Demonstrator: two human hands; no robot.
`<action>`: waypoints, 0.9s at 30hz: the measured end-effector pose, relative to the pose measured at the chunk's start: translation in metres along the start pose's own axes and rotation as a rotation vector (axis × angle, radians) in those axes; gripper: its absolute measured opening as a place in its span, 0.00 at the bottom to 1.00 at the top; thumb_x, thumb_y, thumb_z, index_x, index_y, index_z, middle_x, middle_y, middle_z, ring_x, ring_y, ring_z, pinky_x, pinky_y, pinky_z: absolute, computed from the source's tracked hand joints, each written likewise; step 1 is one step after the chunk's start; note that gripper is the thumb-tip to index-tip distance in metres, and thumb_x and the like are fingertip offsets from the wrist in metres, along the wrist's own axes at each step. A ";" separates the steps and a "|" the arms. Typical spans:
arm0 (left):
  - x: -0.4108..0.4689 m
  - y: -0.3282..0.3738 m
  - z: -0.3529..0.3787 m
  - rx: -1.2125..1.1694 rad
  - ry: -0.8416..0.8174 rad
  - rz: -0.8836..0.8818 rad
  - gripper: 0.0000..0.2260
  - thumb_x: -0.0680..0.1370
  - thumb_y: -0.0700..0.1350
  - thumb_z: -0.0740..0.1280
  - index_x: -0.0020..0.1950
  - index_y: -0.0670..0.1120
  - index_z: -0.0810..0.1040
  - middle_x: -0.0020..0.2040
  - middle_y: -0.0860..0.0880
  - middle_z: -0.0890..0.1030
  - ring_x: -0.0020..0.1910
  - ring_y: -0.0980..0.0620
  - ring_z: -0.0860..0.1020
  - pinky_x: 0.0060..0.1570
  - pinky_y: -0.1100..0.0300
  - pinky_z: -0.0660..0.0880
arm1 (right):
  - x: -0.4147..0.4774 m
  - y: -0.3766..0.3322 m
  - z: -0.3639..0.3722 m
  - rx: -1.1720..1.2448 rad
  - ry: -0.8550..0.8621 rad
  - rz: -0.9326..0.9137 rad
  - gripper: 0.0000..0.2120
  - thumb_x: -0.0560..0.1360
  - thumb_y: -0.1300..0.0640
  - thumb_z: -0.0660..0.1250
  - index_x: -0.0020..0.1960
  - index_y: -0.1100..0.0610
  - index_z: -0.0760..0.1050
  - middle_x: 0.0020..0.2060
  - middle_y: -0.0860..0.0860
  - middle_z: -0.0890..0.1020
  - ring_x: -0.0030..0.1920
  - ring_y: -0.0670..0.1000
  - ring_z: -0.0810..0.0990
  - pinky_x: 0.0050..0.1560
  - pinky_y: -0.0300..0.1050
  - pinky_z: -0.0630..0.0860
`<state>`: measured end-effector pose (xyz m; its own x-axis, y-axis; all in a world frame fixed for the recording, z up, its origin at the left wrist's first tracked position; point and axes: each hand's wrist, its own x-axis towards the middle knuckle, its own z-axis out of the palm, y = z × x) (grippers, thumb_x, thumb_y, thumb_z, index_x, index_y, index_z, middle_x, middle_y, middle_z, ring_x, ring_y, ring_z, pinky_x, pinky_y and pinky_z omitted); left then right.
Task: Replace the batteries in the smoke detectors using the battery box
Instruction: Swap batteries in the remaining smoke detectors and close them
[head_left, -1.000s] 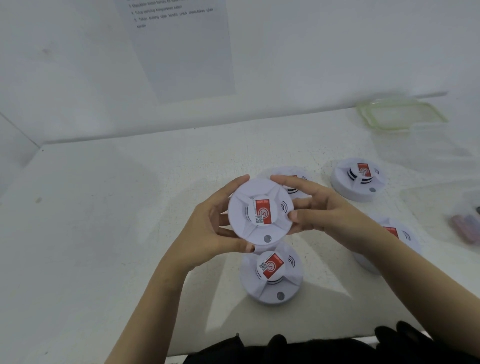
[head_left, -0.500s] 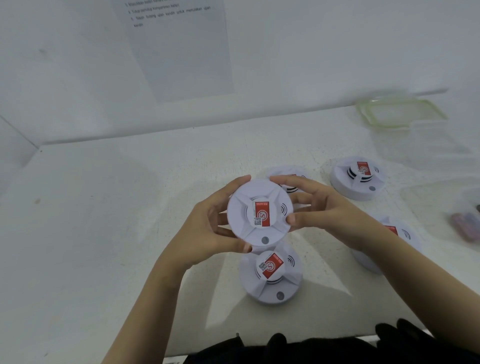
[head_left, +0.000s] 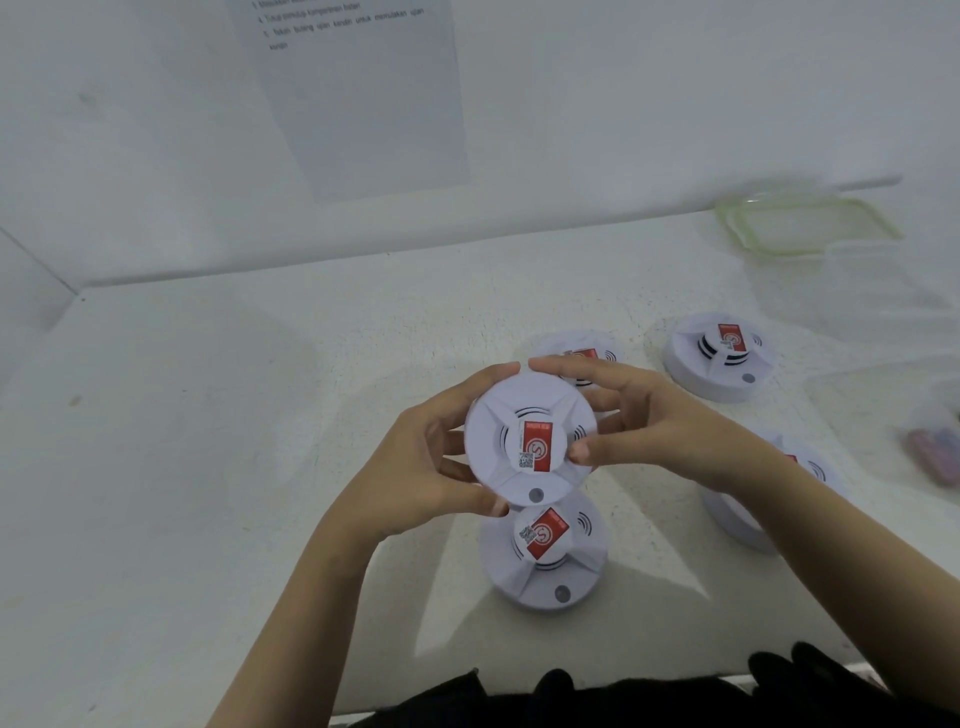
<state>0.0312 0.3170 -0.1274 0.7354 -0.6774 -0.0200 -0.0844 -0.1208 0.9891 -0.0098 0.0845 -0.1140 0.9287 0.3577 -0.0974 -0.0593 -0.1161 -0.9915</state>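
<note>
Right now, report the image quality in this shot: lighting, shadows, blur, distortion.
Head view: soft, even light; faint shadows on the table. The held detector is sharp between left hand and right hand. The clear battery box at right is blurred, and the wall edge bends from wide-angle distortion.

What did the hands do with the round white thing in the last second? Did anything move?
Hardly anything. The left hand and right hand keep their hold on the rim of the held smoke detector, and it has turned slightly, so its red label now stands straighter. Nothing was picked up or let go. The other detectors on the table lie where they were, including the nearest one.
</note>
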 end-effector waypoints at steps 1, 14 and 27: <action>0.000 0.000 0.000 -0.001 0.003 -0.001 0.41 0.61 0.32 0.78 0.69 0.59 0.70 0.61 0.53 0.80 0.57 0.47 0.80 0.44 0.54 0.81 | 0.000 0.000 0.000 -0.001 -0.003 0.001 0.32 0.69 0.68 0.71 0.68 0.48 0.69 0.56 0.54 0.82 0.52 0.60 0.82 0.51 0.63 0.78; 0.000 0.004 0.002 0.040 0.024 0.009 0.41 0.61 0.33 0.78 0.64 0.67 0.73 0.60 0.56 0.80 0.56 0.49 0.81 0.45 0.54 0.82 | 0.001 0.000 -0.002 -0.011 0.008 -0.004 0.30 0.69 0.65 0.72 0.68 0.48 0.70 0.56 0.51 0.82 0.52 0.57 0.82 0.51 0.63 0.78; -0.002 -0.003 -0.004 0.048 0.085 -0.009 0.42 0.62 0.33 0.76 0.71 0.57 0.66 0.62 0.55 0.79 0.59 0.50 0.79 0.46 0.55 0.81 | 0.011 -0.001 0.003 -0.046 0.063 -0.007 0.28 0.69 0.57 0.71 0.67 0.47 0.70 0.56 0.57 0.80 0.51 0.53 0.82 0.46 0.45 0.81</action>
<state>0.0323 0.3218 -0.1293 0.7903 -0.6126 -0.0142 -0.1082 -0.1623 0.9808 -0.0002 0.0910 -0.1145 0.9505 0.2995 -0.0831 -0.0369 -0.1568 -0.9869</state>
